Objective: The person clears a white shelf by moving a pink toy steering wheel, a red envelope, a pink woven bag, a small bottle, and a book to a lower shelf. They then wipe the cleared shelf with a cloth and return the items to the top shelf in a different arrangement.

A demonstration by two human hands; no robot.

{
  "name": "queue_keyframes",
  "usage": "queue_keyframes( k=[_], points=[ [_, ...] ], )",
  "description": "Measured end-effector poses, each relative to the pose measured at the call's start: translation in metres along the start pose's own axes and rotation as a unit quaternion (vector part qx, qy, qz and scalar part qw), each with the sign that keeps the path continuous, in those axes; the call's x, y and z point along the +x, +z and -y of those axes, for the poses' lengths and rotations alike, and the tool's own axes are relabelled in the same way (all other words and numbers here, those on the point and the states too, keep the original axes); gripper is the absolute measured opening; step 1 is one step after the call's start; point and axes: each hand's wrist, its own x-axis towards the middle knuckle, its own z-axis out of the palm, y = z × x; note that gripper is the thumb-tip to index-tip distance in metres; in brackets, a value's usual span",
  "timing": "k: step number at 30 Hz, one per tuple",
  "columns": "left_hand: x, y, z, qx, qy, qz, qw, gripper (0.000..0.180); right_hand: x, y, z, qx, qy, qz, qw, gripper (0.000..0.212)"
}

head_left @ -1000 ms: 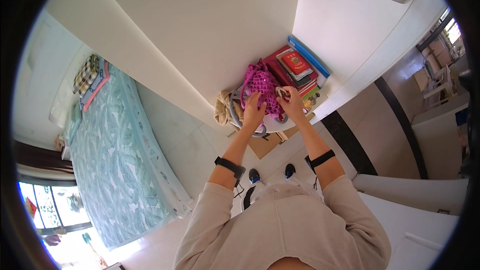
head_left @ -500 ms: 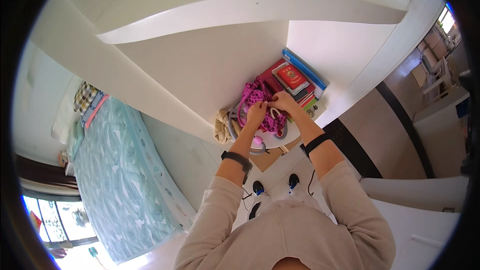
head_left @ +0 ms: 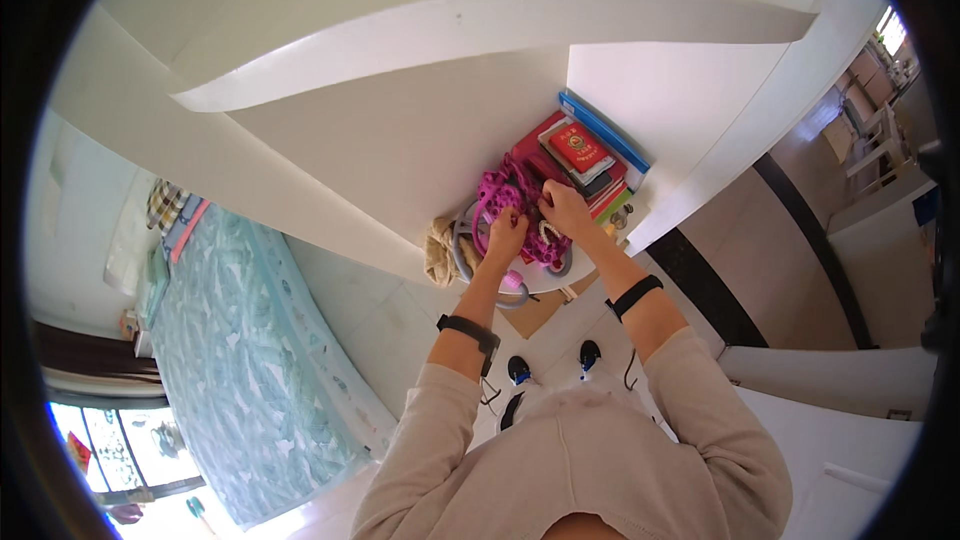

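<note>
Currently I have both hands at the magenta mesh bag [head_left: 497,192], which lies bunched on the white shelf [head_left: 550,283], directly under and between my fingers; the left hand [head_left: 508,230] reaches its near left part, fingers bent and drawn against the thumb on the netting; the right hand [head_left: 566,207] meets it on the right side, a little farther from me, thumb and fingers likewise pinching at the mesh, though exactly which strand is caught in either grip is too small for me to tell. My hands are near each other without touching, bag showing in the gap; a pale beaded strand [head_left: 548,230] lies over the bag just below the right fingers. Beyond the right hand I see a red booklet [head_left: 578,146] on a stack of books [head_left: 537,140], a blue folder [head_left: 605,132] behind it; left of the bag are a curved grey tube [head_left: 461,244] and a crumpled beige cloth [head_left: 440,253].
</note>
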Motion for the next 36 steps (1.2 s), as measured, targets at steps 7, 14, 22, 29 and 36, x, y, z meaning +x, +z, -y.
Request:
queue_keyframes(
  k=[7,14,22,29,36],
  points=[
    [-0.028,-0.016,-0.002,-0.096,0.002,-0.062,0.993,0.010,-0.003,-0.012,0.010,0.063,0.015,-0.145,0.987,0.019],
    [-0.052,-0.047,-0.026,-0.137,0.034,-0.102,0.985,0.011,-0.005,-0.036,0.040,0.163,0.012,-0.211,0.964,0.020],
    [-0.077,-0.070,-0.101,-0.285,-0.144,-0.100,0.942,0.025,-0.022,-0.063,0.092,0.223,-0.031,-0.150,0.963,0.021],
    [-0.096,-0.090,-0.051,-0.184,-0.143,-0.075,0.970,0.052,-0.035,-0.074,0.111,0.227,-0.015,-0.168,0.959,0.020],
    [-0.125,-0.116,-0.086,-0.343,-0.239,-0.037,0.908,0.058,-0.051,-0.065,0.079,0.229,0.011,-0.098,0.969,0.022]
  ],
)
